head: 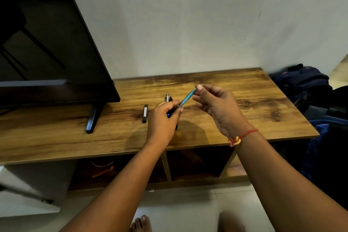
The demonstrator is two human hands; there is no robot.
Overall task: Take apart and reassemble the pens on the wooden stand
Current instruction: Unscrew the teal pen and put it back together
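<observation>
Here, seen from the head camera, a person works a teal pen (187, 99) above the wooden worktop (244, 100). The left hand (163, 117) curls round the pen's dark lower end, and the right hand (216, 105) pinches its upper tip between thumb and forefinger. The pen slants up between the two hands, clear of the wood.

Just left of the left hand a black piece (145, 113) lies on the worktop; whether it is a whole pen or only a cap cannot be told. Just beyond the left hand's knuckles a white-tipped pen (167, 97) rests, partly hidden.

The teal pen looks to be in one piece, so it is probably either about to be opened or just closed; which cannot be told. The task seems well short of done, with at least the pens lying by the hands left to handle.

A dark television (56, 43) stands far to the left.
</observation>
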